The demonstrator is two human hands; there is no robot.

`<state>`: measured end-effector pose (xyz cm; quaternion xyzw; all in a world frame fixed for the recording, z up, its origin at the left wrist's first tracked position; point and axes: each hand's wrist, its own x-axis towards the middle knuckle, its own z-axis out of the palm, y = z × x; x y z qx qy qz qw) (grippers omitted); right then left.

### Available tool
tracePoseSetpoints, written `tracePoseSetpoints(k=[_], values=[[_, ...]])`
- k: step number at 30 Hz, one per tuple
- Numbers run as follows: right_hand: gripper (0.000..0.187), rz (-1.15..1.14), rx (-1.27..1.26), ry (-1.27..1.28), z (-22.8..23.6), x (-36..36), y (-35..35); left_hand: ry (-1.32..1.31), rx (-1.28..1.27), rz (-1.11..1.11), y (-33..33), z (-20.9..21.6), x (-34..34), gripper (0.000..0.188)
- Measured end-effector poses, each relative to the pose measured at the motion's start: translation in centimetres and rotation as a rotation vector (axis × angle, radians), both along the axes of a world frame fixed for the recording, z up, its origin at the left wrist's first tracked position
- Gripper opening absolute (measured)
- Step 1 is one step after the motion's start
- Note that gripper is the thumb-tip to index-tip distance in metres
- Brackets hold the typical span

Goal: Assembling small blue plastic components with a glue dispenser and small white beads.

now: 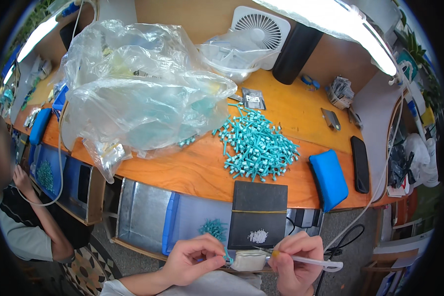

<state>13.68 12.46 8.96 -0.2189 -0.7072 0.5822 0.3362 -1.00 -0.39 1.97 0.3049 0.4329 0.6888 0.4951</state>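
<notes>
**Hands at the counter's near edge, teal parts in tray and pile**

While the left hand (195, 259) pinches a small teal part (228, 256) between thumb and forefinger, the right hand (293, 261) closes its fingers around a thin white tool (314, 261). Both hover below the counter's (192, 170) near edge, over a small white pad (249, 260). Beside them a blue tray (192, 222) holds a small heap of teal parts (213, 228). A black box (259, 214) with a white smear stands just right of that heap. On the counter's middle lies a large pile (256, 145) of the same parts. At its left end, a clear bag (138, 89) holds more teal pieces. Near the far edge, a clear tub (234, 59) sits before a white fan (261, 29). A blue pad (329, 178) lies at the right corner.
</notes>
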Motion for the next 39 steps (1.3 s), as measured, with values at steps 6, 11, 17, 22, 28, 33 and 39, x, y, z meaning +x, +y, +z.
tracePoseSetpoints(k=[6,11,17,22,28,33,39], values=[[0.021,-0.117,0.183,-0.052,-1.5,-1.5,0.3,-0.449,-0.054,-0.072,-0.4,-1.1,1.4,0.011],[0.022,-0.048,0.114,-0.065,-1.3,-1.6,0.5,-0.55,-0.074,-0.106,-0.4,-1.3,1.7,0.012],[0.021,-0.039,0.124,-0.056,-1.4,-1.6,0.5,-0.553,-0.043,-0.114,-0.3,-1.5,1.7,0.012],[0.021,-0.083,0.136,-0.076,-1.3,-1.7,0.2,-0.56,-0.055,-0.116,-0.2,-1.6,1.6,0.012],[0.022,-0.018,0.171,0.001,-1.0,-1.2,0.3,-0.608,-0.07,-0.117,-0.3,-1.5,1.8,0.012],[0.023,0.218,0.103,0.217,-0.7,-0.7,-0.5,-0.64,-0.097,-0.13,-0.2,-1.3,1.8,0.012],[0.021,0.242,0.137,0.134,-1.6,-1.0,-1.6,-0.655,-0.089,-0.141,-0.3,-1.4,1.7,0.012]])
